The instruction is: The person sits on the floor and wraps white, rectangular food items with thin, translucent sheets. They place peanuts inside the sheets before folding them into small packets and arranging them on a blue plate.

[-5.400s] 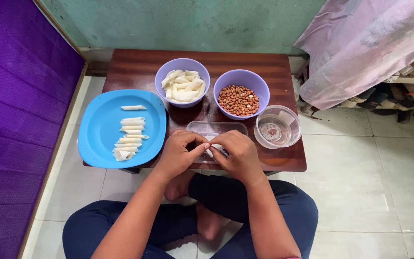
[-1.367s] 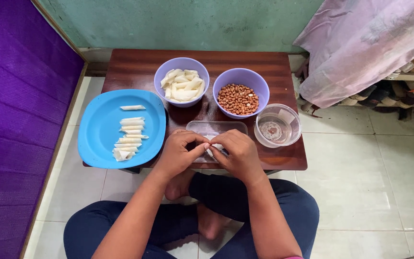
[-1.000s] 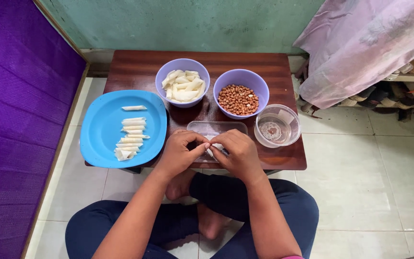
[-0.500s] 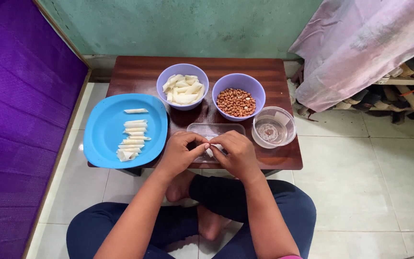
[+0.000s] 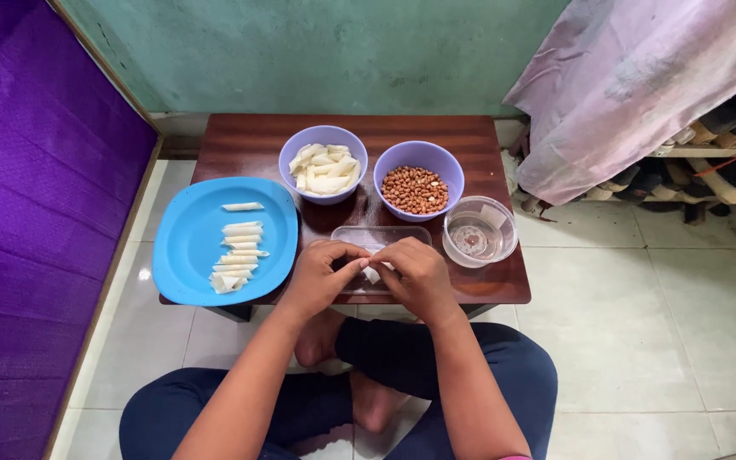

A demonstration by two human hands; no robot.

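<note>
My left hand point(image 5: 324, 274) and my right hand point(image 5: 417, 274) meet over a clear flat plastic tray point(image 5: 385, 237) near the front edge of a small dark wooden table point(image 5: 249, 140). Between their fingertips they pinch a small white piece of wrapper point(image 5: 371, 274). A blue plate point(image 5: 182, 247) to the left carries several white rolled sticks point(image 5: 236, 255) in a column. Behind the hands stand a lilac bowl of white wrapper pieces point(image 5: 323, 168) and a lilac bowl of brown peanuts point(image 5: 417, 187).
A clear round plastic container point(image 5: 480, 232) with a little liquid sits at the table's right front. A purple panel point(image 5: 27, 221) runs along the left, a green wall behind, a pink cloth point(image 5: 641, 77) over shelves at right. My crossed legs rest on the white tiled floor.
The hands have stayed together over the clear tray, working the small white piece with slight finger movements. The view has shifted a little; nothing on the table has moved.
</note>
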